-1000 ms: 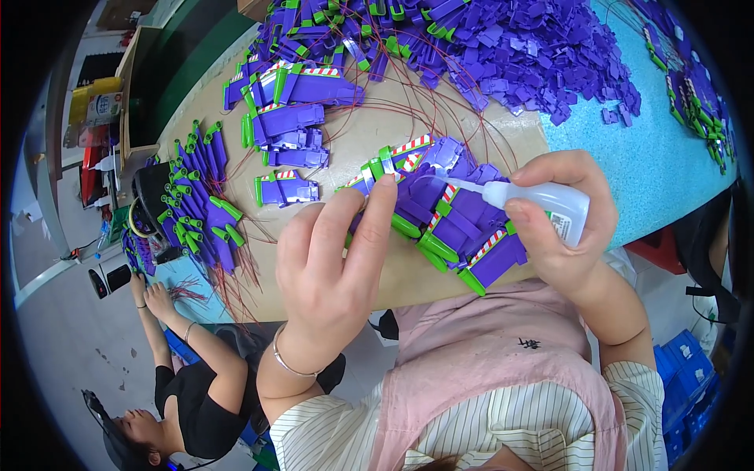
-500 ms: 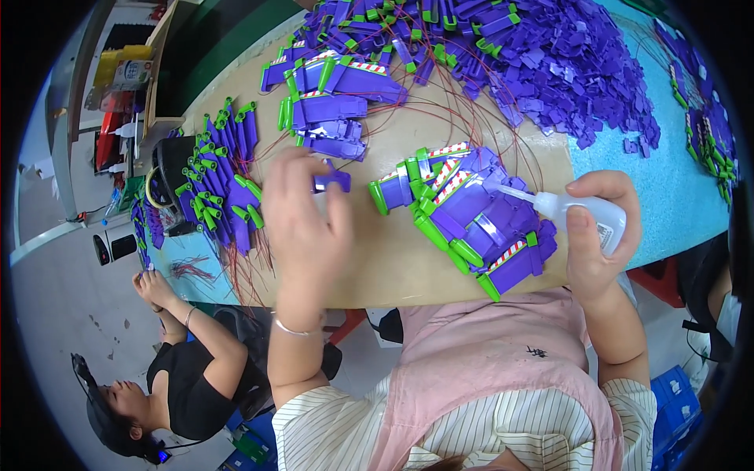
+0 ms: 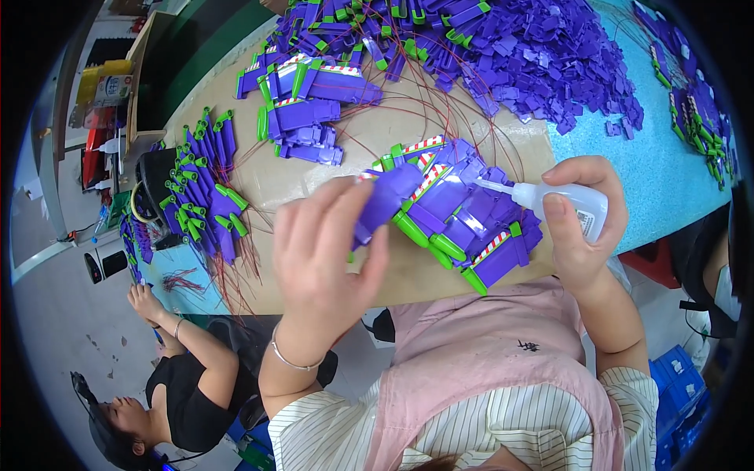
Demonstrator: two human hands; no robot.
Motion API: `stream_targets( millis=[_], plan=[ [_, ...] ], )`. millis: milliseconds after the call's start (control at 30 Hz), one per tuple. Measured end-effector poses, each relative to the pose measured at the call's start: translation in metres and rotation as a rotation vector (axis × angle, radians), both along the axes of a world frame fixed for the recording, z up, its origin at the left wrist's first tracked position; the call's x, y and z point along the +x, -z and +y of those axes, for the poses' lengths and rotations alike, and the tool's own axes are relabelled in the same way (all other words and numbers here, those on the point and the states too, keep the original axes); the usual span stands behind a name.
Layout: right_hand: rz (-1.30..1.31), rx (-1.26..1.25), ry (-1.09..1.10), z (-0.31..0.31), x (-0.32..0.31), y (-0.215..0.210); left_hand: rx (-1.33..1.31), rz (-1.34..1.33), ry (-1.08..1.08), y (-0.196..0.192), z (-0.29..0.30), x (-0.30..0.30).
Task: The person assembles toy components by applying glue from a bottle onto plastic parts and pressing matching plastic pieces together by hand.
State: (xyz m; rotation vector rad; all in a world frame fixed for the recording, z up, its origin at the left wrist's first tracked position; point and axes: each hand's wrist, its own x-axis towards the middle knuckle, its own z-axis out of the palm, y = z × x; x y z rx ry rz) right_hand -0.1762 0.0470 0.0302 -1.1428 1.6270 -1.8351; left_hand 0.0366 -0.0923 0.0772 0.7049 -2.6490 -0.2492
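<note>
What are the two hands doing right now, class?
Left hand: closed on a purple plastic piece.
Right hand: closed on a small glue bottle.

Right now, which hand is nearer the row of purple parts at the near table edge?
Right. The right hand with the glue bottle touches the row; the left hand lifts one purple part beside it.

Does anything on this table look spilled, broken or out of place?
Nothing looks spilled or broken. The loose purple parts lie in a jumbled heap with red wires straggling across the board, while the left hand lifts one purple piece beside the glue bottle.
</note>
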Motion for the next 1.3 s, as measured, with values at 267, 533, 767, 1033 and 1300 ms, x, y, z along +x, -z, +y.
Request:
stream_targets(
  millis=[267, 533, 767, 1033, 1300],
  plan=[
    [0.074, -0.051, -0.077, -0.003, 0.004, 0.0, -0.059, -0.066, 0.044, -0.002, 0.005, -0.007],
    [0.118, -0.02, -0.078, -0.006, 0.007, -0.003, -0.102, -0.086, 0.052, -0.002, 0.005, -0.007],
    [0.101, -0.067, -0.069, -0.005, 0.003, -0.006, -0.256, -0.104, 0.087, -0.005, 0.005, -0.008],
    [0.184, -0.082, -0.068, -0.008, 0.0, -0.004, -0.377, -0.124, 0.138, -0.006, 0.003, -0.007],
    [0.046, -0.089, 0.043, 0.01, -0.011, 0.003, 0.049, -0.033, 0.217, 0.006, 0.02, -0.03]
  ],
)
